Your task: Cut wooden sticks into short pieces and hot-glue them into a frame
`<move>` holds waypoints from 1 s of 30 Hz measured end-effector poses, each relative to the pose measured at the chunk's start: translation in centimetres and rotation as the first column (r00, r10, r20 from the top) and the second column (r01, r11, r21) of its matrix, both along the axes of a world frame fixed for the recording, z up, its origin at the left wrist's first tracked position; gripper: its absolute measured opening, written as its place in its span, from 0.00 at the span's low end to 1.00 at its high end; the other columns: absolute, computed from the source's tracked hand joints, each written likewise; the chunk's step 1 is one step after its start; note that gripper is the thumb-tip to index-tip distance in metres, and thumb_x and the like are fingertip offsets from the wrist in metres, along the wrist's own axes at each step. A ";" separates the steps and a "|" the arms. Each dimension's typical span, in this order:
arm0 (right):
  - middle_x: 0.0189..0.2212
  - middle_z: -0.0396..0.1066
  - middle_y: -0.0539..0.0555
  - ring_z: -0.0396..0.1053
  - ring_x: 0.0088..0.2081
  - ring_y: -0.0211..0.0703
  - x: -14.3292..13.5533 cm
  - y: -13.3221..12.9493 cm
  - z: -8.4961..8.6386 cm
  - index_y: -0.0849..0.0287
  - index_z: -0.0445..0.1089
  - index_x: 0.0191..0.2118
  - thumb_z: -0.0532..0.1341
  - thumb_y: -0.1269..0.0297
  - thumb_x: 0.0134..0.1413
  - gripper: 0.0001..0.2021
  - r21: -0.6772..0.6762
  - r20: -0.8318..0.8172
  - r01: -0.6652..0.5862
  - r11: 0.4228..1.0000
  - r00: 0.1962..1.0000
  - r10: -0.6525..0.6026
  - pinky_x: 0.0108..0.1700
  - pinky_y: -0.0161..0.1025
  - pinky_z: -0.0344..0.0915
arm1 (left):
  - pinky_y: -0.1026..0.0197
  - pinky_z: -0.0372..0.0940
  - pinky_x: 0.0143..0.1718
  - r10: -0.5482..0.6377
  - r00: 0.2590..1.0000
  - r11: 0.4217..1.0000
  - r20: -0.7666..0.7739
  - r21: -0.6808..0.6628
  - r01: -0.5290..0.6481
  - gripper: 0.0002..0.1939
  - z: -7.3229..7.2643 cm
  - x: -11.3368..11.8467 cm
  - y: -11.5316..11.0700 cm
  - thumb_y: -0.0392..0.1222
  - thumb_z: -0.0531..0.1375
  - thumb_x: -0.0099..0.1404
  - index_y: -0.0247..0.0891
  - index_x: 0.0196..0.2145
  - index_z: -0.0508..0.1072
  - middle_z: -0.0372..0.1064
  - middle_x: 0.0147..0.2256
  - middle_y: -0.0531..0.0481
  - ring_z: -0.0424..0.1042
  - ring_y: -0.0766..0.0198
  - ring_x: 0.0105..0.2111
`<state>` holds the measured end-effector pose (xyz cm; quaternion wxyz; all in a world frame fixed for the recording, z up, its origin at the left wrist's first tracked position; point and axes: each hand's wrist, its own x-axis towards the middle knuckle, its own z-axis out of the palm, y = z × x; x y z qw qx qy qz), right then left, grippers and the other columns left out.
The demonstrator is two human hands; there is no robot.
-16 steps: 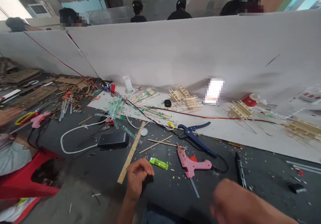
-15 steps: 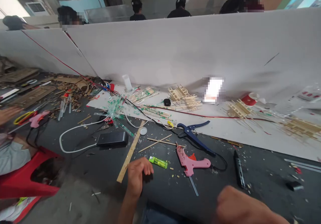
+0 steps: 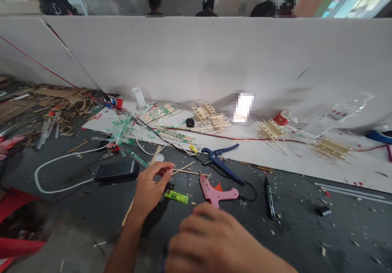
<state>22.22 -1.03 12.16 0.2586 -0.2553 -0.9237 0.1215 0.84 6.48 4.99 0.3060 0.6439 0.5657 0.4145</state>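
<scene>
The left hand (image 3: pixel 151 187) has reached a thin tan wooden stick (image 3: pixel 192 172), fingertips nearly together; the right hand (image 3: pixel 205 238) looks too blurry to tell.

A makeshift craft workshop — its dark tabletop (image 3: pixel 294 224) strewn with scraps, a pink glue gun (image 3: pixel 216 192) and stick models (image 3: pixel 332 147).

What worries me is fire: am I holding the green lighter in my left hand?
No, the green lighter lies on the dark tabletop, with a visible gap between it and the left hand.
</scene>
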 end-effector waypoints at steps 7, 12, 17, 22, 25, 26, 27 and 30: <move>0.52 0.74 0.63 0.71 0.53 0.57 11.7 9.5 -7.7 0.56 0.71 0.55 0.54 0.52 0.68 0.19 -0.174 0.258 0.588 0.790 0.802 -0.539 0.54 0.54 0.67 | 0.51 0.65 0.54 -0.267 0.849 0.961 -0.457 -0.064 0.268 0.13 -2.8 0.4 2.3 0.34 0.62 0.66 0.44 0.48 0.80 0.77 0.48 0.46 0.73 0.53 0.50; 0.71 0.53 0.70 0.49 0.71 0.68 14.7 13.8 -11.1 0.62 0.50 0.73 0.64 0.36 0.51 0.51 -0.107 0.380 0.569 0.816 0.781 -0.495 0.68 0.63 0.50 | 0.53 0.65 0.48 -0.271 0.732 0.955 -0.625 -0.083 0.284 0.11 -3.7 1.1 2.7 0.35 0.58 0.72 0.41 0.46 0.80 0.77 0.42 0.45 0.73 0.53 0.44; 0.62 0.66 0.69 0.61 0.63 0.66 12.9 15.0 -10.8 0.65 0.57 0.69 0.67 0.46 0.47 0.47 -0.062 0.432 0.524 0.849 0.781 -0.451 0.65 0.57 0.55 | 0.55 0.64 0.44 -0.275 0.644 0.949 -0.713 -0.094 0.301 0.13 -3.3 1.4 3.2 0.34 0.54 0.74 0.40 0.45 0.79 0.76 0.39 0.45 0.74 0.54 0.42; 0.47 0.74 0.66 0.68 0.51 0.63 12.4 15.7 -9.7 0.62 0.74 0.50 0.64 0.57 0.45 0.25 -0.046 0.378 0.581 0.813 0.763 -0.524 0.54 0.54 0.63 | 0.55 0.64 0.42 -0.246 0.600 0.956 -0.761 -0.091 0.278 0.13 -2.6 1.2 4.3 0.32 0.53 0.73 0.39 0.40 0.79 0.74 0.37 0.44 0.73 0.54 0.39; 0.42 0.75 0.63 0.70 0.43 0.58 12.9 15.4 -8.7 0.60 0.74 0.43 0.61 0.60 0.47 0.17 -0.084 0.287 0.671 0.737 0.724 -0.627 0.44 0.48 0.63 | 0.54 0.65 0.44 -0.228 0.612 0.961 -0.757 -0.073 0.266 0.13 -1.7 1.2 4.4 0.31 0.54 0.71 0.39 0.42 0.78 0.74 0.38 0.44 0.73 0.53 0.41; 0.40 0.76 0.62 0.70 0.41 0.56 13.2 15.0 -8.2 0.59 0.74 0.43 0.61 0.60 0.47 0.16 -0.103 0.245 0.707 0.700 0.700 -0.671 0.41 0.47 0.62 | 0.53 0.65 0.46 -0.211 0.625 0.965 -0.751 -0.056 0.257 0.14 -1.3 1.4 4.0 0.31 0.54 0.71 0.39 0.45 0.77 0.74 0.41 0.43 0.73 0.53 0.43; 0.39 0.76 0.61 0.70 0.39 0.55 13.5 14.4 -7.7 0.59 0.73 0.43 0.61 0.60 0.47 0.16 -0.127 0.197 0.744 0.656 0.667 -0.719 0.39 0.46 0.61 | 0.53 0.65 0.47 -0.190 0.643 0.969 -0.742 -0.035 0.246 0.15 -1.0 1.7 3.3 0.31 0.54 0.71 0.39 0.49 0.76 0.74 0.45 0.42 0.73 0.52 0.46; 0.32 0.74 0.56 0.68 0.32 0.49 14.8 11.9 -6.1 0.58 0.71 0.40 0.59 0.59 0.50 0.12 -0.243 0.042 0.831 0.501 0.525 -0.850 0.35 0.43 0.59 | 0.54 0.66 0.48 -0.152 0.699 0.974 -0.699 0.013 0.225 0.14 -0.3 3.7 0.1 0.36 0.54 0.73 0.41 0.53 0.74 0.73 0.49 0.43 0.73 0.54 0.48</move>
